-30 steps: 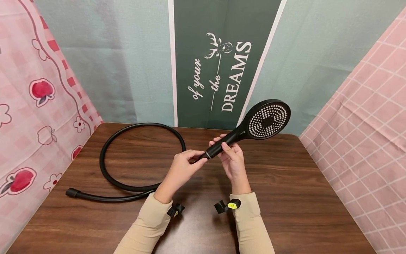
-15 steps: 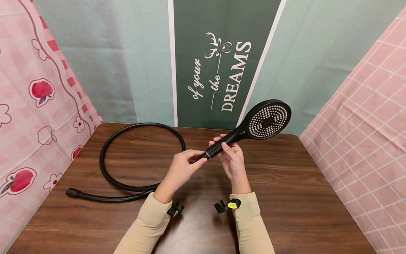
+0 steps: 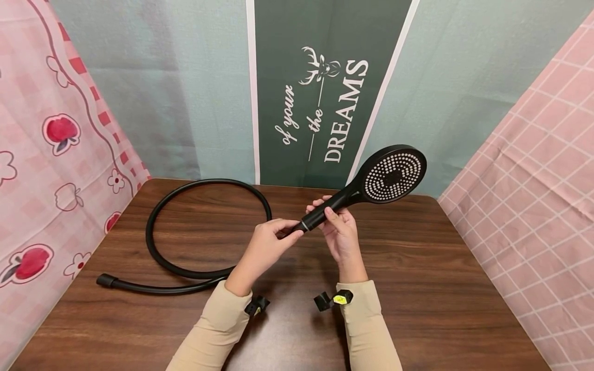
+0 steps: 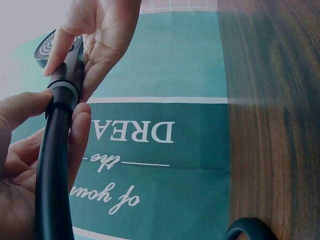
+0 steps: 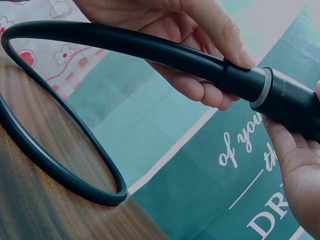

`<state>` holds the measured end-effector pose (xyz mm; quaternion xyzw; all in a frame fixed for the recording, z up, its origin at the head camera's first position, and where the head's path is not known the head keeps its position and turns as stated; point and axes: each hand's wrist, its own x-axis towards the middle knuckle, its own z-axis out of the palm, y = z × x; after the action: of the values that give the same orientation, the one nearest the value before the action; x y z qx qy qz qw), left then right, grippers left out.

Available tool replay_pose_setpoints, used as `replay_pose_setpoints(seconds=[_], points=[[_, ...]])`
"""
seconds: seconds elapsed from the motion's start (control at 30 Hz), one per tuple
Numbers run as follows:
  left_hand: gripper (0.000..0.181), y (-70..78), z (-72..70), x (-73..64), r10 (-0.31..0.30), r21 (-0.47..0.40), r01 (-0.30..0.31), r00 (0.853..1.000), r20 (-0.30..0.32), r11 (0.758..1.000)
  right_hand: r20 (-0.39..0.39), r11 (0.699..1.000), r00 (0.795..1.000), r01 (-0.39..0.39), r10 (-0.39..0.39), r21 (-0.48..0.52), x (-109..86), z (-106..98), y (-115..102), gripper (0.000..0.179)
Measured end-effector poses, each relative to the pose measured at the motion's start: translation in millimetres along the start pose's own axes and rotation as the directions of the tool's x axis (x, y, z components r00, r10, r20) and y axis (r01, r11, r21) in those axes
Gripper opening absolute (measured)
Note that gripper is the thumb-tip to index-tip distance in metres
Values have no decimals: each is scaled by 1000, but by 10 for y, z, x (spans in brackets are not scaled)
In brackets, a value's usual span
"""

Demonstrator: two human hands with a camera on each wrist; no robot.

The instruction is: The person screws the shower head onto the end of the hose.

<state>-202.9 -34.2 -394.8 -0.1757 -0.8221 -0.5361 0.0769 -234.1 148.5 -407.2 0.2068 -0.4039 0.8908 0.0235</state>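
Note:
A black shower head (image 3: 393,175) with pale nozzles is held up over the table, tilted, its face toward the head camera. My right hand (image 3: 342,234) grips its handle (image 3: 320,215), thumb on the near side and fingers behind. At the handle's lower end my left hand (image 3: 269,245) pinches the hose connector (image 5: 245,82) between thumb and fingers. A light ring (image 5: 265,87) shows where connector and handle meet. From there the black shower hose (image 3: 153,219) runs behind the left hand and loops on the table. Its other end fitting (image 3: 106,281) lies at the left.
The brown wooden table (image 3: 417,288) stretches beneath both hands. Behind it hangs a green cloth (image 3: 325,31) with white lettering. A pink patterned cloth (image 3: 37,185) borders the left side, a pink checked cloth (image 3: 547,180) the right. Small black wrist devices (image 3: 334,300) sit on the sleeves.

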Motion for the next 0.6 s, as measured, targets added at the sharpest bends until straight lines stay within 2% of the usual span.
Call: replay_pose_setpoints(seconds=[0.2,0.43,0.6], points=[[25,7,0,1,18,5,-18,1000,-10,1000,7,1000,1000,6,-6,7,2,-2,-1,21],[25,12,-17,5,4,-19,-4,1000,5,1000,19,1000,1000,6,-6,11,4,-4,-2,21],[24,16,10,-12,21,7,-21,1000,-5,1000,9,1000,1000,8,-8,14,0,-2,-2,20]])
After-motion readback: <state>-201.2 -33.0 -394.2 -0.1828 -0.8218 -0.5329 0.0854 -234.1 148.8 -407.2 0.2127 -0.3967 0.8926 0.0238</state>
